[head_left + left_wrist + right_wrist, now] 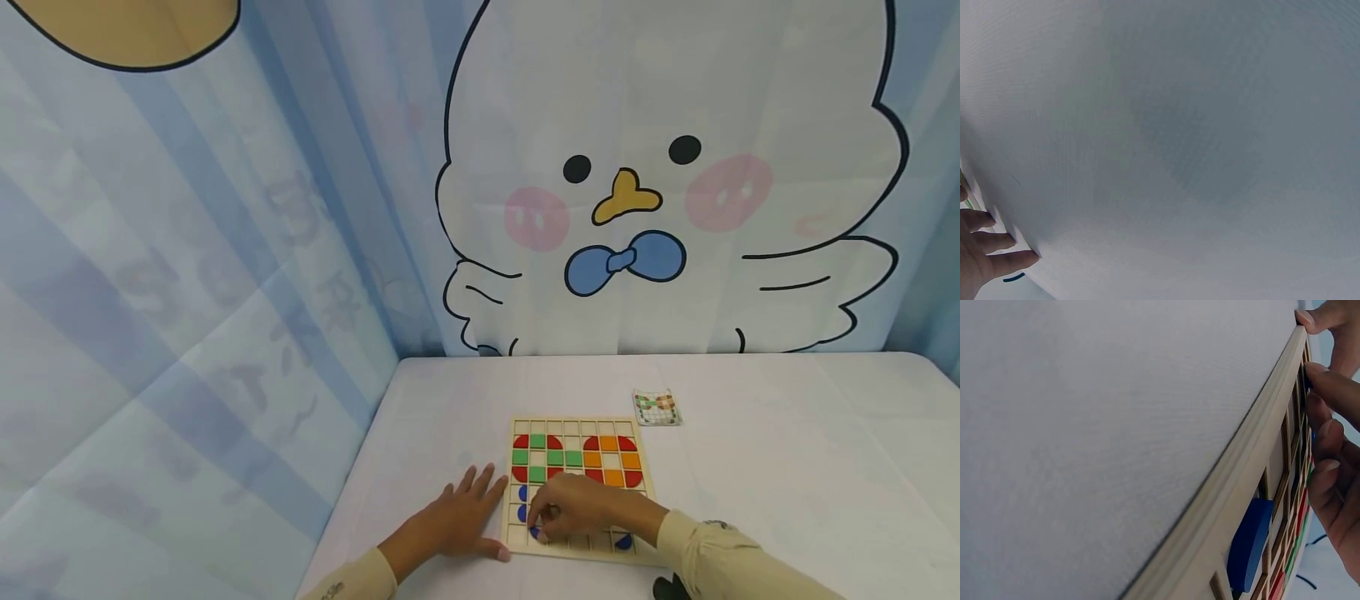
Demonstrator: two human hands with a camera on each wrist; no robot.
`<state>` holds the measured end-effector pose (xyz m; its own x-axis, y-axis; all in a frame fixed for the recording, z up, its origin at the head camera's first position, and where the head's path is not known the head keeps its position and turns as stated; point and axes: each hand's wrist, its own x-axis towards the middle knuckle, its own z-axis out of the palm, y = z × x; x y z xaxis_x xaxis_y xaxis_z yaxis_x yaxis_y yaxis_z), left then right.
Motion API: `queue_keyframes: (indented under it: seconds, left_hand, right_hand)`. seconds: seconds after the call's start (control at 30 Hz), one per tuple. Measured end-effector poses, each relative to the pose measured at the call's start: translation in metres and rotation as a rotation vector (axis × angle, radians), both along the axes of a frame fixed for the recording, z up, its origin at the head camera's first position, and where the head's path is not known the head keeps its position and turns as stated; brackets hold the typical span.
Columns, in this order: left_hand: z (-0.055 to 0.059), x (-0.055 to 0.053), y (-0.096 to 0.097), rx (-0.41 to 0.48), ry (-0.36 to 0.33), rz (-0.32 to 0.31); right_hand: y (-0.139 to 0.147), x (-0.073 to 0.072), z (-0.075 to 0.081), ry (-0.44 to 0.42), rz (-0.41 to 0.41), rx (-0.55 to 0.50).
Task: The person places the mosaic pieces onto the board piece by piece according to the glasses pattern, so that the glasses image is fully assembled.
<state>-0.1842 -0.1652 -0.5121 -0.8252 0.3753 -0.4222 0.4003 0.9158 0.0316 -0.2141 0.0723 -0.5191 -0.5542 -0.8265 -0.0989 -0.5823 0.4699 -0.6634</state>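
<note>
A square wooden grid board (573, 419) lies on the table. Red, green and orange pieces fill cells in its upper half; blue rounded pieces (522, 493) sit near its left edge. My right hand (573, 507) reaches over the lower left cells, thumb and index finger pinching a blue piece (535, 532) at the grid; the fingers partly hide it. My left hand (467, 515) lies with spread fingers at the board's left side, thumb by the lower left corner. Another blue piece (1250, 544) stands out near the board's edge in the right wrist view, in the lower right in the head view.
A small card (657, 407) with a coloured grid pattern lies beyond the board's upper right corner. Something black (670, 588) shows below the right forearm, partly cut off. The white table (810, 467) meets a curtain (322, 250) at its back and left.
</note>
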Motion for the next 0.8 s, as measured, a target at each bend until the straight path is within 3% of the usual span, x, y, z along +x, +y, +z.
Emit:
queue_keyframes:
  seconds: [0.5, 0.8]
  left_hand:
    - [-0.0007, 0.0003, -0.0008, -0.001, 0.007, -0.017]
    - [-0.0036, -0.0009, -0.0018, -0.014, 0.017, -0.033]
  right_hand:
    - [-0.0017, -0.0041, -0.001, 0.025, 0.042, 0.019]
    - [-0.0022, -0.0068, 0.0003, -0.007, 0.044, 0.023]
